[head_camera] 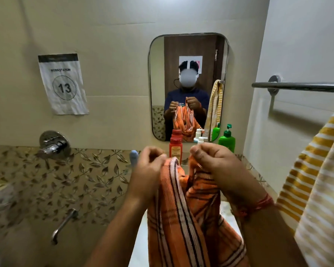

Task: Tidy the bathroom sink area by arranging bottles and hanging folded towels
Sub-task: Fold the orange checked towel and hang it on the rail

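An orange towel [189,214] with dark and white stripes hangs in front of me over the sink. My left hand [148,170] pinches its top edge on the left, and my right hand [214,162] pinches the top edge on the right. Behind my hands stand a red bottle [175,146], a white pump bottle [201,140] partly hidden by my right hand, and a green pump bottle [227,139]. A yellow-and-white striped towel [314,189] hangs at the right under the metal towel bar [297,86].
A mirror [189,54] on the wall shows a person holding the towel. A tap valve [53,144] and a spout [63,225] stick out of the leaf-patterned tiles at left. A small blue-grey item [133,155] sits left of my left hand. The white sink [141,237] lies below.
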### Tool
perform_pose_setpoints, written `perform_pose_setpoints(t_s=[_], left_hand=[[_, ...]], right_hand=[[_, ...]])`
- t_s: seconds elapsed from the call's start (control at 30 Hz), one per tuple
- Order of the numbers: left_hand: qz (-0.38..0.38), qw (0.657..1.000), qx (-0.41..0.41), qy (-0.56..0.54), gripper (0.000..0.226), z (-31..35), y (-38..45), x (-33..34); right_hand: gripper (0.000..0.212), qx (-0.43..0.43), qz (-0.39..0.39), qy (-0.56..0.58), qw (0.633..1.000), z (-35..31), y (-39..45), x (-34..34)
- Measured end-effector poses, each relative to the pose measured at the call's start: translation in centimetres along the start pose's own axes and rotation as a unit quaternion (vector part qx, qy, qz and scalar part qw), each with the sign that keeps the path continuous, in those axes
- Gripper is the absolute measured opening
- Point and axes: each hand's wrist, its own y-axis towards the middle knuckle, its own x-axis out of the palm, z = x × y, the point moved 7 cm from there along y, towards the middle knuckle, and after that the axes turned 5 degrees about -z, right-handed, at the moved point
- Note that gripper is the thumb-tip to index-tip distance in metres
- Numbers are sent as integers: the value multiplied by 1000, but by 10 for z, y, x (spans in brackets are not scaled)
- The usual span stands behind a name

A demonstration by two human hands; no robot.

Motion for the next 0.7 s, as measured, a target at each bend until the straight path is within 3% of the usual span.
perform_pose_setpoints(t_s=[0.07, 0.13, 0.23, 0.3, 0.4, 0.5, 0.6, 0.7], left_hand=[[-151, 987, 47, -19, 17, 22, -6, 24], [-235, 968, 40, -74, 25, 30, -9, 36], [-228, 966, 49, -111, 34, 41, -8, 28], [-213, 971, 86, -67, 38, 54, -8, 22], [-172, 969, 177, 17, 28, 80, -7, 14], [-140, 974, 173, -47, 17, 86, 6, 2], [-254, 959, 112, -51, 18, 61, 20, 1], [-394, 918, 36, 25, 22, 27, 18, 4]], right_hand=[[26, -31, -73, -109, 991, -15, 7, 16], [24, -64, -97, -162, 980, -33, 13, 22], [23, -104, -88, -219, 966, -62, 20, 22], [23, -119, -77, -239, 961, -78, 22, 19], [23, -146, -57, -281, 947, -94, 25, 15], [22, -179, -19, -326, 928, -102, 27, 9], [25, -187, 13, -317, 930, -102, 27, -4], [25, -178, 89, -303, 932, -94, 24, -22]])
